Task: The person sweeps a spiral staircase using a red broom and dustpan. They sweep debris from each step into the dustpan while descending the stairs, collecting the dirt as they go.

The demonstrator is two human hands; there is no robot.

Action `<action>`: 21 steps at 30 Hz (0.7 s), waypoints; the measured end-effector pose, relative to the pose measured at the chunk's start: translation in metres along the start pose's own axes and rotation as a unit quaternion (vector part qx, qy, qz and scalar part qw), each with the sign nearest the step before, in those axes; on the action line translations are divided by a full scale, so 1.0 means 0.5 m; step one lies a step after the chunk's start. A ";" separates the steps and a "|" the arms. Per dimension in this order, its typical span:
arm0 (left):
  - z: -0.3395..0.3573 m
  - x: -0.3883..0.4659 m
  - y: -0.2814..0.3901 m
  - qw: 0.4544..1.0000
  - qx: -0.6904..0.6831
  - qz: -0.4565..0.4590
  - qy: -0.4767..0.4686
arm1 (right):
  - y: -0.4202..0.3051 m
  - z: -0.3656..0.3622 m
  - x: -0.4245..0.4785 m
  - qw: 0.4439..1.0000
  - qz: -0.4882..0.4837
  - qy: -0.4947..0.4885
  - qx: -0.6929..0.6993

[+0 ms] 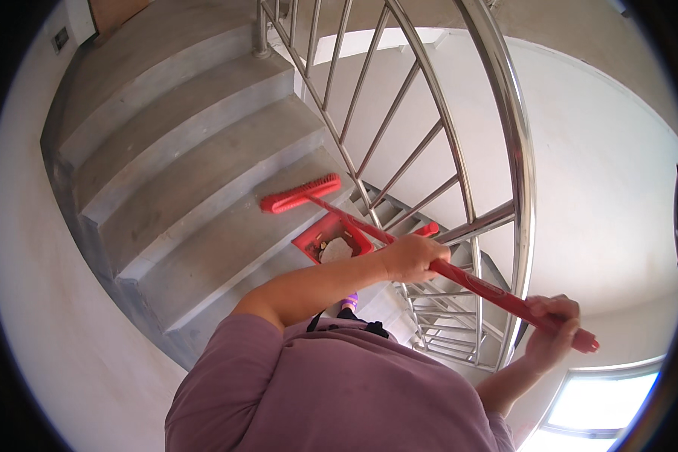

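My left hand (415, 257) grips the middle of a long red broom handle (480, 288). Close to the handle's upper end, my right hand (555, 330) is wrapped around it, out over the railing side. The red bristled broom head (300, 194) is at a grey stair step, near the railing; whether the bristles touch the step is hard to tell. Just below it, a red dustpan (308, 234) holds a pale flat piece (337, 250) and small dark debris. The dustpan's red grip (427, 229) shows beyond my left hand, while the broom handle hides part of its shaft.
Grey concrete stairs (203, 147) curve up to the far left beside a white wall (28, 243). A shiny metal railing (520, 169) bounds the right side, with a lower flight seen through its bars. My foot in a purple shoe (348, 301) is below the dustpan. A bright window (602, 398) is at lower right.
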State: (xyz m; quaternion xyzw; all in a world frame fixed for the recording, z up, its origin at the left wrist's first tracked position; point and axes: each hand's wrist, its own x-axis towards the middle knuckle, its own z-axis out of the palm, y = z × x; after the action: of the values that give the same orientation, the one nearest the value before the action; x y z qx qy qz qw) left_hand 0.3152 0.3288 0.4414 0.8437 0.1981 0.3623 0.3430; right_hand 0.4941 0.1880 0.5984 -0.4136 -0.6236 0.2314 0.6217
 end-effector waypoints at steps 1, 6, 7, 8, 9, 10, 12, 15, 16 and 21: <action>0.005 -0.003 0.017 1.000 -0.006 -0.005 -0.013 | -0.010 -0.011 -0.001 1.000 -0.010 -0.007 0.000; 0.035 -0.014 0.085 0.997 -0.054 0.010 -0.054 | -0.073 -0.051 -0.013 0.997 -0.073 -0.027 -0.006; 0.039 -0.018 0.093 0.995 -0.076 0.039 -0.045 | -0.083 -0.056 -0.017 0.996 -0.086 -0.018 -0.029; 0.042 -0.023 0.103 0.995 -0.081 0.046 -0.047 | -0.091 -0.061 -0.021 0.994 -0.097 -0.012 -0.052; 0.043 -0.027 0.114 0.994 -0.086 0.054 -0.048 | -0.099 -0.065 -0.021 0.994 -0.103 -0.013 -0.045; 0.044 -0.031 0.123 0.993 -0.091 0.062 -0.050 | -0.106 -0.067 -0.021 0.993 -0.109 -0.015 -0.037; 0.044 -0.043 0.138 0.992 -0.076 0.079 -0.055 | -0.121 -0.080 -0.020 0.992 -0.121 -0.016 -0.033; 0.025 -0.064 0.176 0.993 -0.071 0.082 -0.053 | -0.136 -0.104 -0.002 0.991 -0.116 -0.066 0.027; 0.013 -0.067 0.177 0.996 -0.052 0.067 -0.038 | -0.134 -0.112 0.015 0.985 -0.093 -0.107 0.094; -0.156 -0.057 0.156 0.990 -0.032 -0.120 0.070 | 0.031 -0.073 0.089 1.000 -0.029 -0.005 -0.005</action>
State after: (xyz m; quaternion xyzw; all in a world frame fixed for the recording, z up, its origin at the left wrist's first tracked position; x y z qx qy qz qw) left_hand 0.2448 0.2928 0.5232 0.7750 0.3097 0.3825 0.3965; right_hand 0.5382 0.2240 0.6163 -0.3968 -0.6397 0.2123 0.6232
